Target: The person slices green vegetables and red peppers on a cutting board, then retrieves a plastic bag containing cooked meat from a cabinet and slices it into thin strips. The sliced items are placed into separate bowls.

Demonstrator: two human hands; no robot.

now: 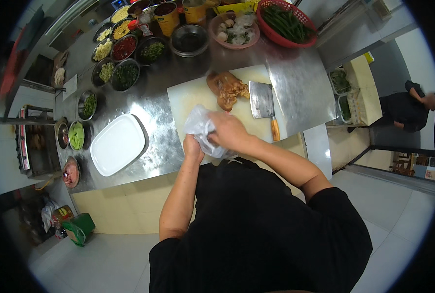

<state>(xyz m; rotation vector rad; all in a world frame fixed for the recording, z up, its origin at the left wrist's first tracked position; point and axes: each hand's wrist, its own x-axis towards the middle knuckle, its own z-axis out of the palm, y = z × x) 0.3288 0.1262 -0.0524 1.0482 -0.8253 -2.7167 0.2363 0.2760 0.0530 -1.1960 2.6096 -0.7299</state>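
A white translucent plastic bag (198, 120) hangs between my two hands above the near left part of a white cutting board (184, 96). My left hand (193, 147) is closed on the bag's side. My right hand (226, 132) is blurred, and its fingers are at the bag's upper right; whether they grip it or reach inside is unclear. Just beyond the bag, a browned piece of cooked meat (226, 88) lies on the board. A cleaver (262, 100) with a wooden handle rests flat to the right of the meat.
On the steel counter, an oval white plate (117, 144) sits left of the board. Metal bowls of chopped ingredients, such as one with red chilli (124, 48), line the back left. A red basket (309, 43) holds green vegetables. Another person (408, 108) stands far right.
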